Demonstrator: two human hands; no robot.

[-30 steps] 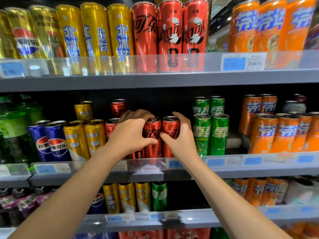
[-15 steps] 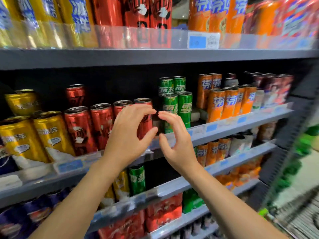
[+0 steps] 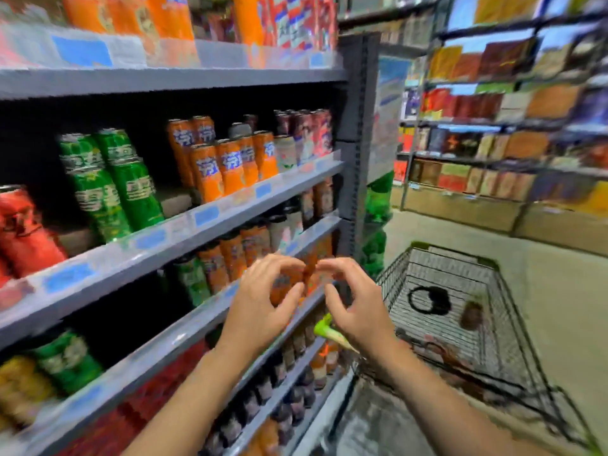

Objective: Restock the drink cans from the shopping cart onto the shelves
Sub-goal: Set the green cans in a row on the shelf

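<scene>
Two bare hands are held up in front of the shelving, the left hand (image 3: 260, 307) and the right hand (image 3: 360, 311) facing each other with fingers loosely curled and fingertips nearly meeting; nothing is gripped by either, and a gap is kept between the palms. Slim cylindrical drink cans are ranged on grey metal shelves (image 3: 197, 222) edged with clear plastic strips and blue price tags; glossy green cans (image 3: 112, 182) are stood upright beside orange cans (image 3: 223, 166) on the middle tier, and a red can (image 3: 23, 232) is seen at the far left. More orange cans are lined on the tier below, much blurred. To the right, the wire-mesh shopping cart (image 3: 460, 311) is parked on the pale floor; a black ring shape and a brownish object lie in its basket, too smeared to be identified; whether cans remain inside cannot be told.
</scene>
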